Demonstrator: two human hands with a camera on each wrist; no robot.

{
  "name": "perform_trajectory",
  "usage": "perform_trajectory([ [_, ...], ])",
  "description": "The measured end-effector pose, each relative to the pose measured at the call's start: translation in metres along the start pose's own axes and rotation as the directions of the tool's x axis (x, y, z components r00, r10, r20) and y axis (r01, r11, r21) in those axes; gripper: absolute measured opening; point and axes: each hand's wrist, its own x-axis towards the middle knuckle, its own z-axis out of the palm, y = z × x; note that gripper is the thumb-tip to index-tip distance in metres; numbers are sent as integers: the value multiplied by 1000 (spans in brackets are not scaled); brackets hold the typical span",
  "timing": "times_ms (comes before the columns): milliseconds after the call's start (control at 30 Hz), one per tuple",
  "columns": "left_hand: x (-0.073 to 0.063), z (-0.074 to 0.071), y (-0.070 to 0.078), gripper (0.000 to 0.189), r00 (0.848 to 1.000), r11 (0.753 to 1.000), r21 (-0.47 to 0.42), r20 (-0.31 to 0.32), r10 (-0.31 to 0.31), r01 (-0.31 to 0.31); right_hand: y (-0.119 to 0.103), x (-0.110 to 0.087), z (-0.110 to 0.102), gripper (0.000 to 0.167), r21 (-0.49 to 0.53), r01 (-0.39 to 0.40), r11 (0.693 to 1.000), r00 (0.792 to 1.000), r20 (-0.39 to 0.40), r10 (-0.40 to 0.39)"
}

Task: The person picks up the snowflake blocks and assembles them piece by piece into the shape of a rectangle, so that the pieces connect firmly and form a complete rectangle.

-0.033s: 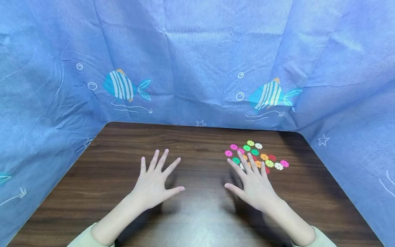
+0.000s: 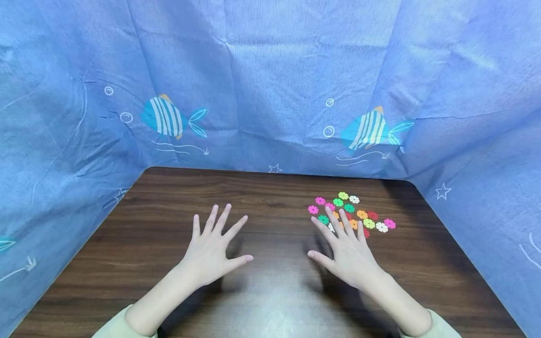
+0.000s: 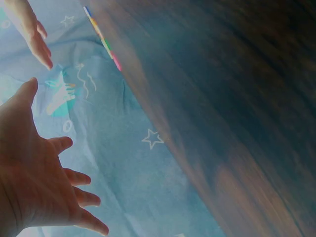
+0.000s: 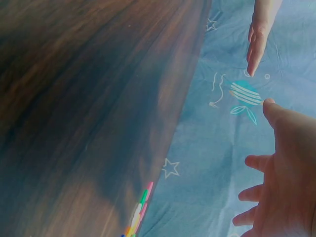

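Observation:
Both hands hover over the dark wooden table with fingers straight and spread, palms down, holding nothing. On the left half, the left hand (image 2: 209, 256) has bare wood beneath it. My right hand (image 2: 352, 258) is nearest the notched, flower-shaped discs, its fingertips overlapping part of the group in the head view. Among these small flat pieces are a pink disc (image 2: 313, 210), an orange disc (image 2: 362, 214), a yellow-green disc (image 2: 369, 224) and a white disc (image 2: 382, 227), with red and green ones too. Some are partly hidden behind the fingers. Seen edge-on, the discs (image 4: 136, 212) form a thin coloured strip in the right wrist view.
The wood-grain table (image 2: 270, 202) has rounded far corners. A blue cloth (image 2: 270, 84) printed with fish, stars and bubbles hangs around its back and sides. Pale sleeves (image 2: 122, 326) cover the forearms at the bottom edge.

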Motion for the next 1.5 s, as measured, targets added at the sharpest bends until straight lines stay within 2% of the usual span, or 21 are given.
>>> perform_trajectory([
  [167,0,0,0,86,1000,1000,1,-2,-4,4,1,0,1,77,-1,3,1000,1000,-4,-3],
  [400,3,-6,0,87,1000,1000,12,0,-8,8,2,3,1,78,-1,8,1000,1000,1,-8],
  [833,16,-10,-1,87,1000,1000,19,-2,-18,18,9,7,-7,79,10,10,1000,1000,-23,-10],
  [1167,39,-8,9,86,999,1000,-2,-35,21,-21,33,15,-13,80,65,12,998,998,-66,-7],
  [1333,53,-3,17,90,997,998,3,-54,60,-60,52,21,-14,81,80,-6,997,997,-79,12],
  [1500,69,-1,27,91,993,995,5,-66,96,-96,74,26,-14,82,134,21,991,997,-72,-12],
])
